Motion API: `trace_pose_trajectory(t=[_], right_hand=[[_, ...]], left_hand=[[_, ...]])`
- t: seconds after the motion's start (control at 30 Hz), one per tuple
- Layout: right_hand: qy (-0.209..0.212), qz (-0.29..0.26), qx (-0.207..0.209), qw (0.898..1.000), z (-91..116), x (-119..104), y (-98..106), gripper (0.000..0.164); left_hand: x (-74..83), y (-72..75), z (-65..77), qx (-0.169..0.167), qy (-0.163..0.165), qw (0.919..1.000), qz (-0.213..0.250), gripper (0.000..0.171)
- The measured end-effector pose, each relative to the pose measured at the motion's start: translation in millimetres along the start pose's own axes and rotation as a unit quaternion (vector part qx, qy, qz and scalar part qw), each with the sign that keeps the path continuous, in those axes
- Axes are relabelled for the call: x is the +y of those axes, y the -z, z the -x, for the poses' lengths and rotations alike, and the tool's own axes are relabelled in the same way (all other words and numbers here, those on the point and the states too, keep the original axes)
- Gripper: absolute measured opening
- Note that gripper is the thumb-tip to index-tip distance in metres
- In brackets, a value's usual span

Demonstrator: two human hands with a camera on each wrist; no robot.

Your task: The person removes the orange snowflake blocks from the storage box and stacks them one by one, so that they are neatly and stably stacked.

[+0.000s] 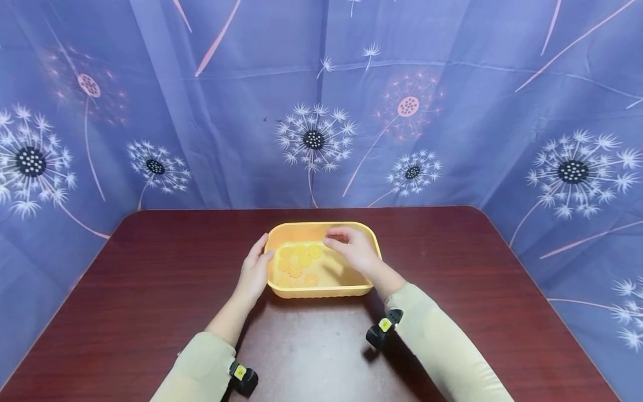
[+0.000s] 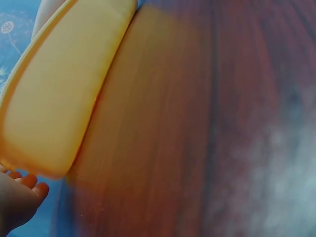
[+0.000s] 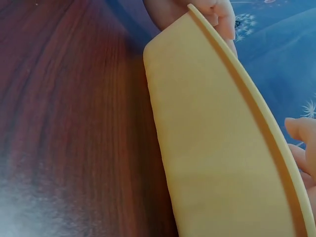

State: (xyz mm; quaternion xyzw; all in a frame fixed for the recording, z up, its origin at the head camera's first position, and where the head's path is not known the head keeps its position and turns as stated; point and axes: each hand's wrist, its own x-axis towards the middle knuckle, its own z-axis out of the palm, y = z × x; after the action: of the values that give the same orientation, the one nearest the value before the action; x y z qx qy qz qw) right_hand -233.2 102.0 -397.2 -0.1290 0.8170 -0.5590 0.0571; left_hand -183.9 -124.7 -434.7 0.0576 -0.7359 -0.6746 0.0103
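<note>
A yellow rectangular plastic basin (image 1: 321, 291) stands on the table. Several flat yellow-orange pieces with scalloped edges (image 1: 295, 272) lie on its floor, mostly in the left half; their kind is too blurred to tell. My left hand (image 1: 253, 273) holds the basin's left end, thumb over the rim and fingers along the outside. Over the right half of the basin, inside the rim, is my right hand (image 1: 358, 252), fingers bent loosely and thumb apart from them. Nothing shows between its fingertips. Both wrist views mostly catch the basin's outer wall (image 2: 59, 89), which hides the contents.
The dark red-brown wooden table (image 1: 161, 279) has a glossy patch in front of the basin. A blue curtain with dandelion prints (image 1: 241, 139) hangs behind and along both sides. A small black camera (image 1: 245, 381) is strapped at each wrist over pale sleeves.
</note>
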Motion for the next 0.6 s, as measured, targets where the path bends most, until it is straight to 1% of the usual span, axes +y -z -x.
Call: trace_pose_trajectory(t=[0.13,0.23,0.47,0.6], right_hand=[[-0.007,-0.003,-0.032,0.999,-12.6,11.3,-5.7,0.044],[-0.006,0.019,-0.048,0.999,-17.7,13.1,-8.7,0.045],[-0.017,0.067,-0.061,0.996,-23.3,16.3,-16.1,0.044],[-0.022,0.084,-0.064,0.994,-25.7,19.6,-19.9,0.043]], left_hand=[[-2.3,-0.6,-0.5,0.004,-0.003,1.0000,0.001,0.052],[-3.3,-2.4,-1.1,0.009,-0.004,0.9999,0.003,0.052],[-4.4,-5.7,-2.4,0.026,-0.009,0.9993,0.024,0.052],[-5.1,-6.3,-1.5,0.038,-0.002,0.9983,0.043,0.052]])
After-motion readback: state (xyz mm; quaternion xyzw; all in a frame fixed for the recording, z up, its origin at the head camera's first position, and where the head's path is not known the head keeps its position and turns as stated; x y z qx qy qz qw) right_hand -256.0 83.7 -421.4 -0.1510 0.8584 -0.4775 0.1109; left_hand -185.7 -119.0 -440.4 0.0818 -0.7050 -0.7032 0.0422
